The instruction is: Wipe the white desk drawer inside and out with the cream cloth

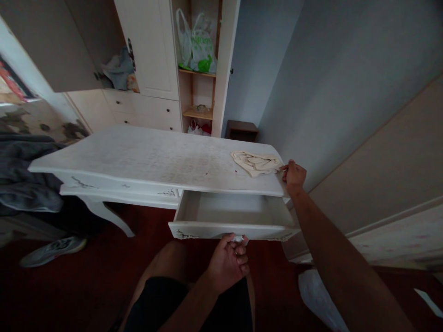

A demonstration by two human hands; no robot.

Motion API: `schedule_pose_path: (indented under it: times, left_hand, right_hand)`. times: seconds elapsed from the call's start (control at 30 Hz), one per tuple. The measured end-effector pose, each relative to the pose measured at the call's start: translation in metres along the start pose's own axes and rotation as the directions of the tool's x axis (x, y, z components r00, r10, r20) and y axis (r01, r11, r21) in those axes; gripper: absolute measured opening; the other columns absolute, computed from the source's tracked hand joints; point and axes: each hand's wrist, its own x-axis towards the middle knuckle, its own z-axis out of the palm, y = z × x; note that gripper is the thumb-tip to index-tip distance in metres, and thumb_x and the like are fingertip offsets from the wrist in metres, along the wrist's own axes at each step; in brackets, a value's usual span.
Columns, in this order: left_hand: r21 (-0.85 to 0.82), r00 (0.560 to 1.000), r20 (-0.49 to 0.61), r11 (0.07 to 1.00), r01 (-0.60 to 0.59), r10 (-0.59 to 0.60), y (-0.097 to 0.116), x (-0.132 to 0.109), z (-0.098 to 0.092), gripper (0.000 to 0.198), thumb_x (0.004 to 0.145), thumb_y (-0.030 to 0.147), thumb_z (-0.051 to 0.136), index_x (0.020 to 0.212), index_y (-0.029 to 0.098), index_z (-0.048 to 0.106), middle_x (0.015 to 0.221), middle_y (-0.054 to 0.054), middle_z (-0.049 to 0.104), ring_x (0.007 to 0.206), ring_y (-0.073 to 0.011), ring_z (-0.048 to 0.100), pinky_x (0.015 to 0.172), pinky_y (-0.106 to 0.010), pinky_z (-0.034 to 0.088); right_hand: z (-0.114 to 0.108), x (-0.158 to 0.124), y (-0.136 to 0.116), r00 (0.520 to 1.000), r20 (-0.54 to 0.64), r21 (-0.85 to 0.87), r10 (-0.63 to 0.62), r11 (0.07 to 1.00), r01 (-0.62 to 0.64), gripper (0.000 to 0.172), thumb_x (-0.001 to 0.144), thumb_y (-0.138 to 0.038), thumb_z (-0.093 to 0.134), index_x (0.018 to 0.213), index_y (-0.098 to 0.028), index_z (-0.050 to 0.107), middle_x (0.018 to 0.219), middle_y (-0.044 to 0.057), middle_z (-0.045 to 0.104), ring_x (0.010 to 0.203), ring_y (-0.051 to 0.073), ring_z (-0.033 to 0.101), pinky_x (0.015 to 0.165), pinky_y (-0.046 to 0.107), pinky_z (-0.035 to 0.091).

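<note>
A white desk (148, 152) stands in front of me, its right-hand drawer (224, 210) pulled out and nothing visible inside. My left hand (228, 260) is closed around the small handle (238, 238) on the drawer front. At the desk's right end, my right hand (294, 175) has curled fingers, with the fingertips beside the corner of a crumpled cream cloth (256, 162). Whether those fingers pinch the cloth or grip the desk edge cannot be made out. Dark specks and smudges mark the desktop near the cloth.
Behind the desk is a white cabinet (155, 50) with plastic bags (202, 48) on a shelf. Grey clothing (24, 175) hangs at left, above a shoe (53, 251) on the red floor. A whitish plastic bag (318, 295) lies below my right arm. Walls close off the right side.
</note>
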Motion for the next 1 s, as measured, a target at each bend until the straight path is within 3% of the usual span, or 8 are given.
schedule_pose_path:
  times: [0.1,0.23,0.37,0.47,0.6,0.83,1.0]
  left_hand:
    - [0.027,0.999,-0.038,1.0,-0.008,0.009,-0.013,-0.009,-0.001,0.032,0.098,0.037,0.051,0.097,0.011,0.069,0.061,0.002,0.06,0.047,-0.0103,0.051,0.054,-0.027,0.036]
    - [0.018,0.983,-0.185,1.0,-0.006,0.009,-0.034,-0.022,-0.003,0.036,0.099,0.042,0.047,0.094,0.015,0.07,0.068,-0.001,0.068,0.051,-0.0132,0.058,0.059,-0.031,0.042]
    - [-0.009,0.965,-0.261,1.0,0.029,-0.03,-0.053,-0.03,-0.017,0.037,0.1,0.042,0.046,0.09,0.016,0.07,0.078,-0.005,0.076,0.061,-0.0171,0.067,0.063,-0.033,0.046]
    - [-0.014,0.97,-0.239,0.999,0.033,-0.036,-0.059,-0.033,-0.029,0.034,0.1,0.038,0.049,0.09,0.014,0.07,0.093,-0.011,0.079,0.077,-0.0204,0.073,0.072,-0.034,0.05]
    - [0.005,0.992,-0.123,1.0,-0.006,0.007,-0.061,-0.035,-0.039,0.032,0.098,0.038,0.051,0.091,0.015,0.072,0.105,-0.013,0.079,0.09,-0.0223,0.073,0.082,-0.037,0.051]
    - [0.12,0.998,-0.065,0.992,0.026,-0.018,-0.061,-0.032,-0.07,0.026,0.093,0.043,0.062,0.09,0.02,0.073,0.113,-0.011,0.079,0.103,-0.0219,0.072,0.086,-0.035,0.05]
    - [0.107,0.999,-0.015,0.993,0.044,-0.042,-0.066,-0.033,-0.082,0.027,0.089,0.045,0.069,0.092,0.019,0.076,0.113,-0.01,0.08,0.102,-0.022,0.073,0.089,-0.036,0.05]
  right_hand:
    - [0.0,0.001,0.002,1.0,-0.005,-0.004,-0.001,1.0,0.001,0.045,0.095,-0.042,0.053,0.058,-0.018,0.062,0.035,-0.005,0.045,0.028,0.008,0.037,0.032,0.02,0.03]
    - [0.0,0.002,0.002,1.0,0.0,-0.002,0.019,1.0,-0.019,0.044,0.095,-0.038,0.052,0.057,-0.018,0.062,0.035,-0.005,0.045,0.028,0.008,0.038,0.032,0.019,0.031]
    - [0.0,0.002,0.002,1.0,-0.002,0.011,0.009,1.0,-0.009,0.042,0.095,-0.036,0.053,0.058,-0.018,0.063,0.035,-0.006,0.045,0.028,0.008,0.038,0.032,0.019,0.031]
    - [-0.001,0.002,0.002,1.0,0.01,0.016,-0.004,1.0,0.004,0.042,0.095,-0.037,0.054,0.058,-0.017,0.062,0.035,-0.006,0.045,0.028,0.007,0.038,0.031,0.019,0.03]
    - [-0.002,0.002,0.001,1.0,0.02,0.019,0.006,1.0,-0.006,0.045,0.096,-0.037,0.053,0.056,-0.018,0.06,0.034,-0.006,0.042,0.026,0.007,0.035,0.03,0.018,0.028]
    - [-0.002,-0.002,-0.005,1.0,0.015,0.004,0.026,1.0,-0.027,0.043,0.095,-0.036,0.054,0.058,-0.017,0.062,0.035,-0.006,0.044,0.027,0.007,0.036,0.03,0.018,0.029]
    - [-0.002,-0.003,-0.006,1.0,0.005,0.006,0.024,1.0,-0.024,0.042,0.095,-0.036,0.053,0.058,-0.018,0.062,0.034,-0.006,0.043,0.028,0.007,0.037,0.03,0.018,0.029]
